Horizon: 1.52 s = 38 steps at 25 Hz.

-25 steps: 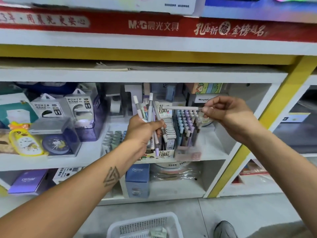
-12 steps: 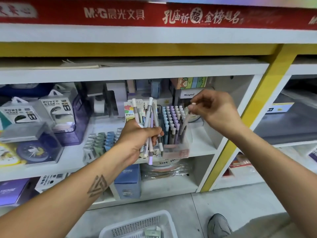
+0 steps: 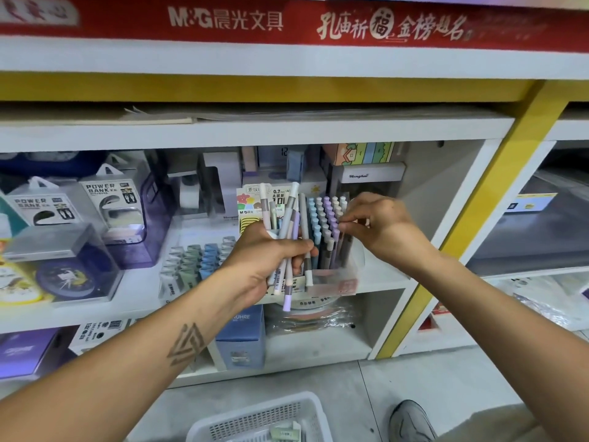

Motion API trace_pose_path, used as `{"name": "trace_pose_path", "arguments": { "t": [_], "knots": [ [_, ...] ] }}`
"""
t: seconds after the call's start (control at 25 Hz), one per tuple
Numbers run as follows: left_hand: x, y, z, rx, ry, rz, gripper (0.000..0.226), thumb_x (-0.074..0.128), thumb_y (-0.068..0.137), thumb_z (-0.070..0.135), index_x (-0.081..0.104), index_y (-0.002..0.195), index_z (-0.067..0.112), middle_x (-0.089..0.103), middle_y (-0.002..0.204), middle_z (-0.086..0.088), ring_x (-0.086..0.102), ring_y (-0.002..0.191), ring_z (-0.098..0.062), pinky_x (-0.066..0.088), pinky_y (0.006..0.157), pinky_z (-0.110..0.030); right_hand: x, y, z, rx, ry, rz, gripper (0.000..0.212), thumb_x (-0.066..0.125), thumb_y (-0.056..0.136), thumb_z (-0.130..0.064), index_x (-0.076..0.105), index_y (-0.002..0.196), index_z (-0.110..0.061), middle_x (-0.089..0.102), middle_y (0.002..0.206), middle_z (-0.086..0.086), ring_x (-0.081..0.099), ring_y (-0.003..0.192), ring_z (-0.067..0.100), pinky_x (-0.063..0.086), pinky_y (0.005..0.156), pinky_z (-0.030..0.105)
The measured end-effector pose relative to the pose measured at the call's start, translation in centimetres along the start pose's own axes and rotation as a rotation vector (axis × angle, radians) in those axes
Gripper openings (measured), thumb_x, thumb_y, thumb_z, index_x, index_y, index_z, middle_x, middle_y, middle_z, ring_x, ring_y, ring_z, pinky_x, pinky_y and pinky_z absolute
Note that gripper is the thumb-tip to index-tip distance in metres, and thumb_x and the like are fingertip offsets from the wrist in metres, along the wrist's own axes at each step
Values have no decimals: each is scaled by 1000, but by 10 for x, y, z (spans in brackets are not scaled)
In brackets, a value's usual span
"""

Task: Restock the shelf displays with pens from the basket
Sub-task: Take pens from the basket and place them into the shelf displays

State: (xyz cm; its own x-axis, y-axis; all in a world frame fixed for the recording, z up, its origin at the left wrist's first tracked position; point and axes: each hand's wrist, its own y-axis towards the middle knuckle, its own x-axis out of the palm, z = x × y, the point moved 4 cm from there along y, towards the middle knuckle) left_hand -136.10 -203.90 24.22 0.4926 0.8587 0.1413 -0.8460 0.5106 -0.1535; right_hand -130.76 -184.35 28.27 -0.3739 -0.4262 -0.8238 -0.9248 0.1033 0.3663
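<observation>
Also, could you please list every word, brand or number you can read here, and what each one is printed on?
"M&G 晨光文具": red banner above the shelves.
"POWER BANK": two white boxes.
"Henghui": grey box at the back.
"0.7": card behind the pens in the left hand.
"12": dark display, partly hidden.
Unreadable: the yellow tag, and the barcode label below.

White shelf (image 3: pixel 134 291): pen display (image 3: pixel 331 237), seemingly boxes.
</observation>
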Motion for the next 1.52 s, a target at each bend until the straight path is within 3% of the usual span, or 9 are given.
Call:
{"name": "trace_pose_path", "arguments": {
  "t": [0.12,0.24,0.36,0.44,0.56,0.72,0.88,1.04,1.52],
  "knots": [
    [3,-4,4,-25,-49,-41,11,76,78,-5,75,75,5,73,87,-28,57,50,-17,50,48,-26,0,1,-7,2,-173,-41,22,62,98,-27,76,111,-17,57,107,3,56,94,20,47,79,34],
    [3,-5,8,-2,-76,-37,11,75,78,-6,76,77,5,72,85,-27,57,49,-18,50,48,-26,-8,-1,-24,89,271,57,15,66,95,-28,70,103,-17,70,86,2,64,75,21,50,67,31],
    [-1,-2,11,44,-141,51,10,75,77,-7,73,84,1,70,76,-22,62,56,-25,55,54,-33,7,-10,-45,197,599,-264,36,77,85,-31,52,98,-8,74,73,11,67,58,26,47,47,26],
    [-3,1,12,44,-172,93,9,75,78,-6,73,82,2,70,74,-20,64,61,-28,57,57,-35,20,-17,-55,228,692,-407,38,80,83,-16,49,100,-4,75,78,16,69,62,29,51,50,31],
    [-7,0,15,46,-137,111,8,75,79,-3,75,78,5,66,67,-17,55,49,-22,48,48,-29,17,-11,-49,278,786,-263,20,71,84,6,60,99,0,73,79,23,68,61,27,55,58,32],
    [-15,0,19,31,-153,101,13,69,84,-5,67,96,-10,73,86,-23,54,50,-17,48,46,-26,-12,2,-21,296,762,49,13,65,89,0,75,92,-8,73,77,6,60,62,9,50,59,22],
    [-24,2,17,16,-164,186,19,69,82,-7,65,99,-15,70,86,-27,55,53,-20,48,52,-28,-33,5,3,290,870,109,15,61,94,0,75,101,-3,72,86,9,59,72,15,50,64,22],
    [-16,0,14,-32,-138,120,3,70,81,-7,69,83,-4,66,79,-25,53,51,-22,48,54,-30,-44,1,11,229,968,71,23,65,89,5,65,112,2,66,83,14,60,67,22,53,61,26],
    [14,-6,0,-203,-210,-122,12,57,87,-8,64,96,-4,68,83,-25,59,56,-20,52,52,-28,-35,-14,1,40,381,163,14,75,87,-10,72,100,-13,70,83,7,70,78,25,61,77,40]
  ]
}}
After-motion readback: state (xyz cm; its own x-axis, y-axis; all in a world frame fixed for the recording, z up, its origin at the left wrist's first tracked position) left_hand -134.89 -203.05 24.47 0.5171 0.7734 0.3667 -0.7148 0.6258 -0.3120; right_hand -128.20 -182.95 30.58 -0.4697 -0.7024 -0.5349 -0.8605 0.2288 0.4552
